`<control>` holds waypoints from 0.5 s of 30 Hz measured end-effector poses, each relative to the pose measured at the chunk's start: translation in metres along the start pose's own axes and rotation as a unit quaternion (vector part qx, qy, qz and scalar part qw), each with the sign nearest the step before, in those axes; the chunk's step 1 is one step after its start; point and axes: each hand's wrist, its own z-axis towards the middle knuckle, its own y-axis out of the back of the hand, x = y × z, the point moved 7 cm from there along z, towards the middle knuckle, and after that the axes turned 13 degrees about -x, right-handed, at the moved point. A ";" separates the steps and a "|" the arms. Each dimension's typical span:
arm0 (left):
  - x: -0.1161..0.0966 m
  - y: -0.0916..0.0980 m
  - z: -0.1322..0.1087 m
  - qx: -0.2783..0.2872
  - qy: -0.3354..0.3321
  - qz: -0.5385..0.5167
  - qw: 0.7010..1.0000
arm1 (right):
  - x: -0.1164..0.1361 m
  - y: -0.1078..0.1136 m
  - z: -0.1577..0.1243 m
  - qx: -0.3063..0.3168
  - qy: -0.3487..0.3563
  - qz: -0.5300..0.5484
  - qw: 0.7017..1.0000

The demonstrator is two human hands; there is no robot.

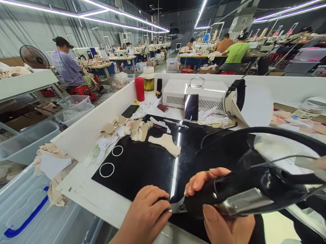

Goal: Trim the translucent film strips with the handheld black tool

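Observation:
My right hand (228,227) is wrapped round a black handheld tool (238,195) with a silver metal plate on its side. A black cable (277,132) arcs behind this tool. Its metal end points left, close to the fingertips of my left hand (148,212). Those fingers are closed in a pinch at the front edge of the black mat (138,171); a small shiny bit shows at the tips, too little to name. Beyond both hands, a cream fabric piece (166,144) lies on the mat beside more beige pieces (140,131).
A white box with a handle (194,92) stands at the back, with a phone (191,107) leaning on it. Left of it are a red cylinder (139,89) and a lidded jar (149,79). A large white cone (255,101) stands right. Lidded bins (38,210) sit lower left.

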 end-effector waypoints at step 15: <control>-0.009 0.005 -0.011 -0.022 -0.127 0.105 0.986 | 0.001 -0.005 0.000 -0.005 0.009 -0.002 1.000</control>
